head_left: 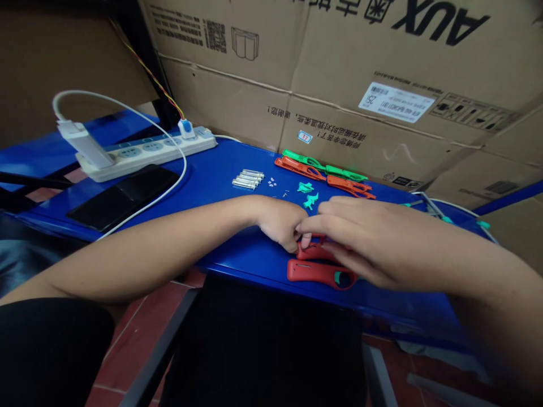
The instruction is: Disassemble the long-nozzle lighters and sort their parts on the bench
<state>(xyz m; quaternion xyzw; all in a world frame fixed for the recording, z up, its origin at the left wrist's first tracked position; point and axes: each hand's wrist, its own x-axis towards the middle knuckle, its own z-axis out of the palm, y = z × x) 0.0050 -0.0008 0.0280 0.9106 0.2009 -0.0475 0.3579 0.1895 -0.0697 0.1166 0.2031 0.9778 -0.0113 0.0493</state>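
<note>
My left hand [283, 221] is closed, its curled fingers at the left end of a red utility lighter [314, 252] on the blue table. My right hand [355, 233] arches over the same lighter from the right. Its fingertips come together against my left fingers, and whatever is pinched there is hidden. More red plastic shows just behind, mostly covered. Closer to the table's front edge lies a second red utility lighter [311, 271] with a dark green trigger. Beyond my hands are two teal plastic parts [311, 200].
Orange shell halves [297, 168] and green shell halves [345, 172] line the carton [339, 73]. Clear tubes [247, 179], white bits [272, 182] and small screws [285, 194] lie left of them. Metal rods with teal ends [430, 204] are at right; a power strip [144, 152] and black phone [125, 196] at left.
</note>
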